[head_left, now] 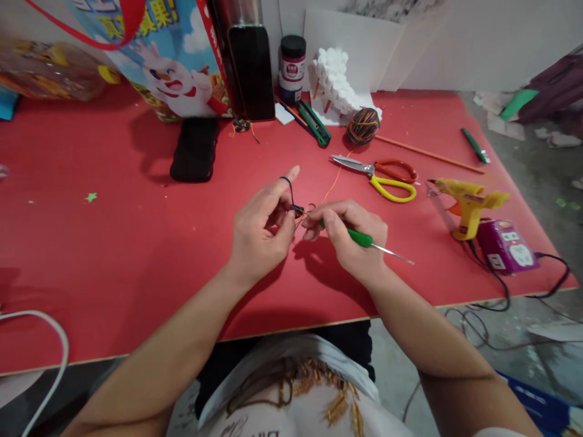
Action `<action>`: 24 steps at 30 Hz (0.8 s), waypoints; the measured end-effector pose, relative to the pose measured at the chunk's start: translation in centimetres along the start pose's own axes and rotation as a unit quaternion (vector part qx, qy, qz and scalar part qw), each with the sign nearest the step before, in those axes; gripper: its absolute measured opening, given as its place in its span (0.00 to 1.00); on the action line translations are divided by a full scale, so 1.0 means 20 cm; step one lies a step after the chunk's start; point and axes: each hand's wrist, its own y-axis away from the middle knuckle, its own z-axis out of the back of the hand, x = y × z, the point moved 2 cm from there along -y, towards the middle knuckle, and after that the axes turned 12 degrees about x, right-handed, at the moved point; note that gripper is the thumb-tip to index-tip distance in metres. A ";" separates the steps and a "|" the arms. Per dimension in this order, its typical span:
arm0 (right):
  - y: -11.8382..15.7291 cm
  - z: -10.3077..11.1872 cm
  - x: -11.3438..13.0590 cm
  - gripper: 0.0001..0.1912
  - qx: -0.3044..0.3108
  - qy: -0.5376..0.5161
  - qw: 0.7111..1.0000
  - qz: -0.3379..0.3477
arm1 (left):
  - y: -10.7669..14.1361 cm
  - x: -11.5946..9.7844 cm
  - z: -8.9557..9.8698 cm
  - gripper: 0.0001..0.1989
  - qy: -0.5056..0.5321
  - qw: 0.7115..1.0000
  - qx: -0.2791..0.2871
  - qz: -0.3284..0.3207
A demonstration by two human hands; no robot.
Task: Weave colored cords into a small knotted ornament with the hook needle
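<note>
From where I stood, both hands worked above the red table (136,255), inboard of the middle of its front edge. The right hand (355,233) had thumb and fingers clamped on the green handle of a crochet hook (359,238); one metal end projected toward the right front corner. The left hand (264,227) pinched a small crochet piece (297,211) between thumb and fingers, with the index finger raised apart under a dark blue strand.

Probable faults: a loop could slip if the raised finger dropped and the tension was lost; the strand could snag on the scissors if pulled sideways across the blades.

The crochet piece appeared dark and very small, with loose orange and dark loops at its right side. Its stitches were too small to distinguish, and fingers hid the hook's working end.

Near the right edge sat a purple power socket (507,246), with a yellow glue gun (471,200) just beyond it. Scissors (370,169) lay farther in, blades toward the left edge. An orange strand ran from the hands toward a multicoloured yarn ball (363,126) near the far edge. Beside that ball, to its left, lay a green utility knife (314,123).
</note>
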 end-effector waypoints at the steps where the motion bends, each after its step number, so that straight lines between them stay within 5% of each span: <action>1: 0.00 0.00 0.00 0.13 -0.003 -0.021 1.000 -0.010 | 0.00 0.01 0.00 0.30 0.000 1.000 0.001 -0.005; 9: -0.01 0.00 -0.03 0.07 0.038 -0.068 0.997 -0.008 | -0.03 0.07 0.01 0.28 0.197 0.976 -0.028 0.087; 17: -0.05 0.05 0.01 0.10 0.085 0.084 0.980 0.158 | -0.03 0.03 0.02 0.24 0.183 0.979 -0.028 0.079; 24: -0.04 0.04 0.01 0.13 0.093 0.142 0.964 0.205 | -0.05 0.02 0.02 0.26 0.222 0.968 -0.026 0.112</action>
